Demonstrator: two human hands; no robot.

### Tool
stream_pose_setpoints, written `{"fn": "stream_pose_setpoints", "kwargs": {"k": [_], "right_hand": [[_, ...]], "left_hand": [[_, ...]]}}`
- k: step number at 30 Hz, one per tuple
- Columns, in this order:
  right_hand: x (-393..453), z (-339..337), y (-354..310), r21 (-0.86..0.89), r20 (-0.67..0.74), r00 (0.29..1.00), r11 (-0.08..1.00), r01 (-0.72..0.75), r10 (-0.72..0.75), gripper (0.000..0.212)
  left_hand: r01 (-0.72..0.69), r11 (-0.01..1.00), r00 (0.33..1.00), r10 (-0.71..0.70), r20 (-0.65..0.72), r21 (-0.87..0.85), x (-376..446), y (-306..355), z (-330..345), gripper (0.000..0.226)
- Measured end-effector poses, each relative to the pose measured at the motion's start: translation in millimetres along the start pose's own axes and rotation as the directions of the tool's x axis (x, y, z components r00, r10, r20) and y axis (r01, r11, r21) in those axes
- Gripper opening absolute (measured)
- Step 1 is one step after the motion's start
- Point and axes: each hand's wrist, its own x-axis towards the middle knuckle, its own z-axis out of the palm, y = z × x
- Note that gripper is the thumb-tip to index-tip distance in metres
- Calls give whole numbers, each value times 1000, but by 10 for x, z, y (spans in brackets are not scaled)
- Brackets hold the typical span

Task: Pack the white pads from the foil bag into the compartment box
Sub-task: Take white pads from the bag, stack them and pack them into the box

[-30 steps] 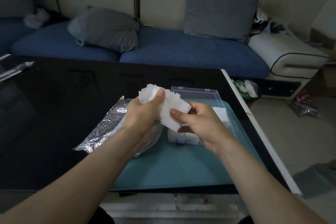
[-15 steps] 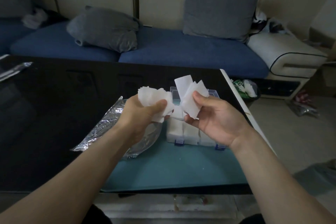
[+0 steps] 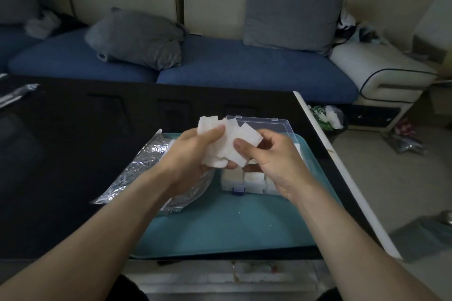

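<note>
A person's left hand [image 3: 193,154] grips a fanned stack of pads [image 3: 221,146] above the open box [image 3: 259,176] on a tray [image 3: 220,227], apparently so the right hand [image 3: 271,161] can pinch one off; the bag [image 3: 146,173] lies alongside.

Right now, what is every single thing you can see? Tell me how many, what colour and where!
white pads: a bunch, white, held up between both hands
compartment box: one, clear with a blue clasp, lid open, on the tray, with white pads already inside
foil bag: one, silver, lying half on the tray's left edge, under the left arm
tray: one, teal, on the table
table: one, black, in front of the sofa
sofa: one, blue seat, cream back
cushions: two, grey, on the sofa
left hand: one, grips the pads
right hand: one, pinches the pads
</note>
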Motion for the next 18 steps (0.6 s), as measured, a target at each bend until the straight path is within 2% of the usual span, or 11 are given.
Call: {"fn": "stream_pose_setpoints", "kwargs": {"k": [2,3,5,7,9,10,12,14,16,18], "right_hand": [[10,-24,10,-89,1,999,995,43,-44,19],[13,-32,10,-109,22,998,992,56,-54,21],[9,-48,14,-73,98,994,996,45,-38,25],[0,-54,32,-30,174,985,999,13,-7,35],[2,-46,61,-30,194,981,1000,-9,14,48],[8,-43,71,-34,186,982,999,-15,21,48],[25,-59,74,-36,164,985,999,-38,43,36],[31,-101,66,-15,161,984,997,-75,77,25],[28,-154,58,21,187,977,994,-111,105,25],[19,-197,37,65,188,975,990,-128,114,38]], "left_hand": [[-62,988,998,58,36,139,-11,-36,-58,15],[-107,957,994,104,25,269,-35,-42,-77,11],[-159,831,979,202,-22,533,-70,-39,-105,3],[-172,760,965,258,-49,626,-67,-38,-114,13],[-175,750,959,276,-61,638,-60,-35,-101,22],[-182,778,965,259,-43,602,-69,-23,-85,21],[-141,913,988,153,0,383,-82,-15,-37,18],[-87,967,995,94,-19,239,-72,-17,-24,14],[-90,957,988,120,-96,274,-46,-48,-47,11],[-86,955,982,130,-141,283,-29,-74,-70,13]]}}
